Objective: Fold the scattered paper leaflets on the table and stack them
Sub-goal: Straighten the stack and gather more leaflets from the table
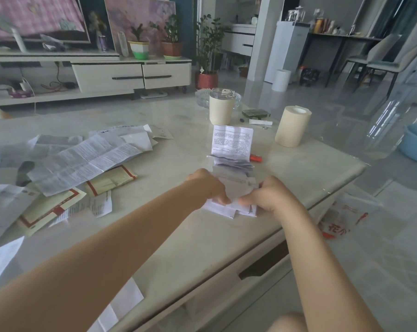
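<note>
My left hand (208, 186) and my right hand (271, 196) both pinch a white paper leaflet (229, 207) that lies half folded on the table (202, 248) near its front right edge. Just beyond it sits a small pile of folded leaflets (231, 161), with one printed sheet (232, 141) leaning upright behind it. A scatter of unfolded leaflets (82, 159) covers the left part of the table, some white with small print, some cream with red borders (51, 209).
A cream cup with a clear lid (221, 109) and a cream roll (292, 127) stand at the back right. A red marker (256, 158) lies by the pile. A small tube (260, 121) and a dark box (255, 113) lie behind. The table edge drops off at the right.
</note>
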Demonstrator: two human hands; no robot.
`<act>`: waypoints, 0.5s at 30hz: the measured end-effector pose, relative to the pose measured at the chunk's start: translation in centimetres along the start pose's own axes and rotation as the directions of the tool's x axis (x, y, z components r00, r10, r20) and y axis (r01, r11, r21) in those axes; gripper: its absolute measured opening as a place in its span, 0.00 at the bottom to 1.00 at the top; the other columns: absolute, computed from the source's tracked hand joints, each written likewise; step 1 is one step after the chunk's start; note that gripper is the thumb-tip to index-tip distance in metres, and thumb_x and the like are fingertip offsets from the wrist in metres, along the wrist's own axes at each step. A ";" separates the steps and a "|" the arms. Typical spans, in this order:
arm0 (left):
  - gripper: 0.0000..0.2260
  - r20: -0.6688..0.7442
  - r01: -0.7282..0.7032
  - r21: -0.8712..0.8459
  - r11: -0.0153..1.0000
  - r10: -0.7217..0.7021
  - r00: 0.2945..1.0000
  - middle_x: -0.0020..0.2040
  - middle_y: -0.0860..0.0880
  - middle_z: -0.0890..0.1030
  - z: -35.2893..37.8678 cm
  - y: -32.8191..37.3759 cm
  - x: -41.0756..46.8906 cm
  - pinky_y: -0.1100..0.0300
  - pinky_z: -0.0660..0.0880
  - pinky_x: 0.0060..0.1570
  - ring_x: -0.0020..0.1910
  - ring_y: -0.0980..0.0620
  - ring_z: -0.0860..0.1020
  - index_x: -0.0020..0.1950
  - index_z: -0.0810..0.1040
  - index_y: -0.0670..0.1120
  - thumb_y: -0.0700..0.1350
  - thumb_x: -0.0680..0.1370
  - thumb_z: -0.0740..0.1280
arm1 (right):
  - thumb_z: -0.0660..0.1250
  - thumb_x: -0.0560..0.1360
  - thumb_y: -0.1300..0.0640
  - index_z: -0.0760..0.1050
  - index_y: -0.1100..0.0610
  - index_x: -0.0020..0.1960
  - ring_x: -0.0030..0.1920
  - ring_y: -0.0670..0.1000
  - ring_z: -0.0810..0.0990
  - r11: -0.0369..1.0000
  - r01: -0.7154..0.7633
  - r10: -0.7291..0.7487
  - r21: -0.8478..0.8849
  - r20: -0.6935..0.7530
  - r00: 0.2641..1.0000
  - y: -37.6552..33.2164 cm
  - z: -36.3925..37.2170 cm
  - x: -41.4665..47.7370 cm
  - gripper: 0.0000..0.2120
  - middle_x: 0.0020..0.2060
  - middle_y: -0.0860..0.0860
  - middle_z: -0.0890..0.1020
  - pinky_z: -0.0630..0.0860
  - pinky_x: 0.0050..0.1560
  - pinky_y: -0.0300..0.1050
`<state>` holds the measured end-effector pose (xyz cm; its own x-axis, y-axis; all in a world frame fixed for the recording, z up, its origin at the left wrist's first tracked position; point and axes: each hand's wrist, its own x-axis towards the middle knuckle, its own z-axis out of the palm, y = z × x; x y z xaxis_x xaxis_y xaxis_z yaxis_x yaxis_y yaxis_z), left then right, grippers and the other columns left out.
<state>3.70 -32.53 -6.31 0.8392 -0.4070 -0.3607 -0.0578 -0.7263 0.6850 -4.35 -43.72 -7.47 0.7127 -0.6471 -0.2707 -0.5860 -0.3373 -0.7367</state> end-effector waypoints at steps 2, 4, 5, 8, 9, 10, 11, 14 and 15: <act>0.28 -0.015 -0.020 -0.141 0.990 0.019 1.000 0.58 0.43 0.74 0.0 -0.7 -0.2 0.56 0.72 0.54 0.56 0.45 0.73 0.62 0.69 0.38 0.41 0.67 0.76 | 0.73 0.67 0.65 0.76 0.63 0.51 0.38 0.51 0.77 0.996 0.030 -0.032 0.088 0.023 0.999 0.1 -0.1 -0.2 0.13 0.41 0.55 0.80 0.68 0.30 0.39; 0.27 -0.025 -0.076 -0.207 0.975 0.073 0.997 0.54 0.47 0.70 0.1 -1.5 -0.1 0.60 0.68 0.49 0.50 0.49 0.70 0.60 0.65 0.41 0.40 0.68 0.76 | 0.73 0.66 0.66 0.77 0.60 0.49 0.38 0.50 0.77 0.985 0.074 -0.077 0.158 0.016 0.997 0.2 0.0 -0.4 0.13 0.41 0.53 0.80 0.70 0.33 0.39; 0.28 -0.024 -0.105 -0.264 0.959 0.103 0.994 0.53 0.47 0.69 0.2 -1.8 -0.4 0.61 0.67 0.48 0.49 0.49 0.69 0.59 0.62 0.43 0.39 0.68 0.76 | 0.73 0.66 0.66 0.77 0.60 0.49 0.41 0.51 0.77 0.981 0.093 -0.095 0.170 0.005 0.995 0.3 0.2 -0.4 0.13 0.43 0.53 0.79 0.71 0.35 0.40; 0.32 -0.065 -0.190 -0.344 0.920 0.179 0.982 0.54 0.45 0.70 0.0 -2.7 -0.9 0.60 0.68 0.45 0.49 0.49 0.70 0.64 0.61 0.46 0.37 0.67 0.75 | 0.72 0.67 0.67 0.75 0.58 0.46 0.41 0.50 0.77 0.971 0.135 -0.142 0.195 0.021 0.990 0.1 0.4 -0.8 0.11 0.42 0.52 0.80 0.73 0.36 0.40; 0.30 -0.070 -0.215 -0.344 0.914 0.203 0.977 0.54 0.45 0.72 0.1 -2.9 -0.9 0.60 0.68 0.43 0.48 0.49 0.71 0.64 0.64 0.45 0.36 0.67 0.75 | 0.72 0.67 0.67 0.74 0.58 0.45 0.38 0.48 0.77 0.966 0.154 -0.162 0.207 0.024 0.986 0.1 0.3 -1.0 0.11 0.40 0.51 0.79 0.73 0.33 0.37; 0.28 -0.083 -0.239 -0.328 0.914 0.225 0.971 0.53 0.46 0.74 0.0 -3.1 -0.9 0.61 0.68 0.42 0.47 0.50 0.71 0.62 0.66 0.44 0.36 0.67 0.75 | 0.72 0.67 0.67 0.73 0.57 0.46 0.37 0.47 0.76 0.961 0.184 -0.190 0.208 0.011 0.982 0.0 0.3 -1.2 0.12 0.40 0.50 0.78 0.72 0.30 0.35; 0.26 -0.102 -0.270 -0.321 0.908 0.250 0.963 0.50 0.48 0.74 -0.1 -3.3 -1.0 0.61 0.68 0.40 0.47 0.50 0.72 0.61 0.68 0.44 0.36 0.67 0.75 | 0.72 0.67 0.67 0.72 0.57 0.48 0.37 0.46 0.75 0.956 0.217 -0.218 0.199 -0.015 0.976 -0.1 0.3 -1.4 0.13 0.40 0.50 0.78 0.71 0.29 0.34; 0.24 -0.150 -0.328 -0.327 0.886 0.294 0.944 0.43 0.52 0.73 -0.2 -4.0 -1.0 0.65 0.69 0.34 0.44 0.51 0.73 0.60 0.69 0.42 0.36 0.68 0.75 | 0.72 0.68 0.65 0.63 0.52 0.59 0.40 0.45 0.74 0.935 0.310 -0.302 0.174 -0.069 0.951 0.0 0.5 -1.9 0.26 0.42 0.45 0.74 0.69 0.33 0.35; 0.23 -0.161 -0.343 -0.339 0.876 0.305 0.939 0.42 0.52 0.73 -0.2 -4.3 -1.0 0.67 0.69 0.33 0.43 0.52 0.73 0.59 0.69 0.43 0.36 0.68 0.74 | 0.71 0.69 0.65 0.61 0.49 0.63 0.41 0.46 0.75 0.924 0.354 -0.348 0.146 -0.066 0.935 0.0 0.6 -2.0 0.29 0.43 0.44 0.74 0.69 0.34 0.36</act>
<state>3.22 -28.91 -8.72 0.8573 -0.5141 -0.0279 -0.1549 -0.3092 0.9383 -5.53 -41.96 -7.28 0.8452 -0.5327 0.0438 -0.2329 -0.4408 -0.8669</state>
